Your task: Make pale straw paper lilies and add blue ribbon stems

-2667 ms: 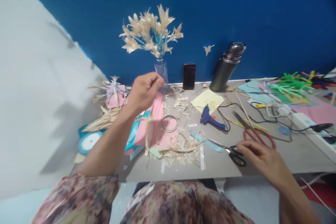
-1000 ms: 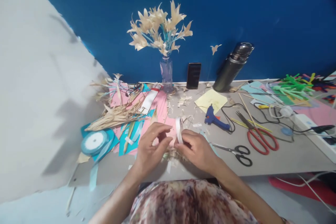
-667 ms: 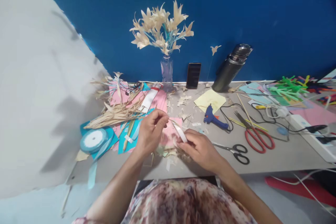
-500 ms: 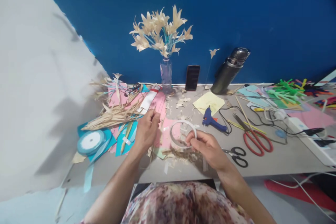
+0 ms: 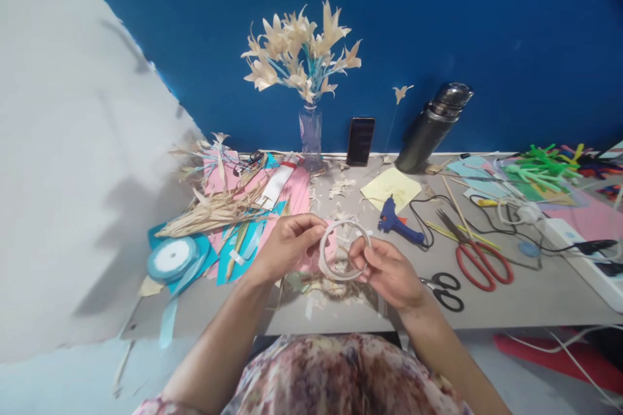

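A roll of white tape (image 5: 323, 259) is held up above the table's front part, its open ring facing me. My right hand (image 5: 389, 266) is closed on the roll's right side, fingers through the ring and thumb outside. At its upper left edge, my left hand (image 5: 292, 246) pinches with thumb and forefinger; whether a loose tape end lies between them is too small to see. Beneath the roll lie dry husk scraps (image 5: 341, 285) and bits of tape. A blue glue gun (image 5: 402, 228) and black-handled scissors (image 5: 445, 292) rest to the right.
Dried husks (image 5: 209, 214) and a ribbon spool (image 5: 172, 259) lie left on coloured paper. Behind stand a vase of husk flowers (image 5: 310, 136), a phone (image 5: 360, 141) and a leaning flask (image 5: 433, 130). Red-handled scissors (image 5: 484, 266), cords and a power strip (image 5: 579, 259) occupy the right.
My left hand has moved right from over the pink paper to the roll's left edge. The roll stays in my right hand. The view has shifted slightly.
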`<state>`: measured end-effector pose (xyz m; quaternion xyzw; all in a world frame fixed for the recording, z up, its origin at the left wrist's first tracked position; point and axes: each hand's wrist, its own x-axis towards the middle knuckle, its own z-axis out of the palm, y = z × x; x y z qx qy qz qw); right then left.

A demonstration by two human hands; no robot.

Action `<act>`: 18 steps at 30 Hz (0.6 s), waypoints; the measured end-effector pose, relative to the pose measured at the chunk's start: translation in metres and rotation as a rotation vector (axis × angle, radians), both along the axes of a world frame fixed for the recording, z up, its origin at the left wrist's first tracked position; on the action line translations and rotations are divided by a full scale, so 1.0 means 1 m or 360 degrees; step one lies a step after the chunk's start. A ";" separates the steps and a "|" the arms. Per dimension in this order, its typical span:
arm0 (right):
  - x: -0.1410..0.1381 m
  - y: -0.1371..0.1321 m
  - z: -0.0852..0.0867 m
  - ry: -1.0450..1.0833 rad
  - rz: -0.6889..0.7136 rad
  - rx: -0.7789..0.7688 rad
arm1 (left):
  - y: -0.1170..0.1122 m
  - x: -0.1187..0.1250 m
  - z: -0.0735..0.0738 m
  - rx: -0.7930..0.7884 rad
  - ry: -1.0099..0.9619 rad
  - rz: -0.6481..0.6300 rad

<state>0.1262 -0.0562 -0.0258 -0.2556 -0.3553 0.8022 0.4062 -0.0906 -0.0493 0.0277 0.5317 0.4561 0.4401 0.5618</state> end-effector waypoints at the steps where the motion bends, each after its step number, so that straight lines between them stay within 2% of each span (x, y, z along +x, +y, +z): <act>1: 0.000 0.001 -0.001 0.0020 -0.0011 -0.0027 | -0.001 0.001 0.000 -0.0002 -0.0040 -0.0013; 7: -0.003 0.005 -0.007 0.0123 -0.0087 -0.0158 | -0.008 0.011 -0.001 -0.0047 -0.0163 -0.0093; 12: -0.003 0.007 -0.009 0.0154 -0.0064 -0.0182 | -0.011 0.015 -0.001 0.0098 -0.0161 0.0164; 15: -0.004 0.006 -0.008 0.0153 -0.0058 -0.0172 | -0.012 0.015 0.000 0.0239 -0.0042 0.0230; 18: -0.004 0.005 -0.007 0.0142 -0.0052 -0.0165 | -0.011 0.013 0.003 0.0373 0.0139 0.0186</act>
